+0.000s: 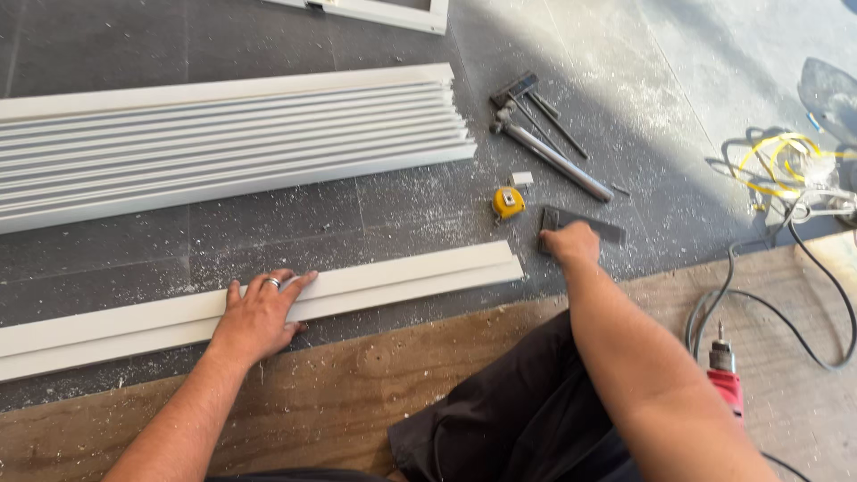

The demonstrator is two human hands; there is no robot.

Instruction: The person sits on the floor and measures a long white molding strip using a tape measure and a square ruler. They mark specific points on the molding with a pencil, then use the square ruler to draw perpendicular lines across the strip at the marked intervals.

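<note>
At the far left, a long white profile strip (393, 278) lies on the dark tiled floor (116, 268), running from the left edge toward the middle. The left hand (261, 314) rests flat on top of it, fingers (287, 287) spread and stretched out, pressing down rather than gripping anything; a ring shows on one finger. Behind it, farther from the person, a stack of white slatted profiles (232, 134) lies roughly parallel, well apart from the strip, with white shavings scattered across the tiles between them. A wooden board (357, 384) runs along the near side, just below the strip.

Just past the strip's right end, a yellow tape measure (508, 203) sits on the floor, and a small white block (522, 178) lies just behind it. Behind these are a metal bar tool (558, 162) and dark rods. The right hand (569, 243) is curled over the near end of a flat dark grey square (607, 230), fingers closed on it; the grip itself is hidden by the back of the hand. To the right, black cables (759, 295) loop over floor and board, a tangle of yellow cord (781, 161) lies beyond, and a red power drill (725, 379) sits beside the right forearm.
</note>
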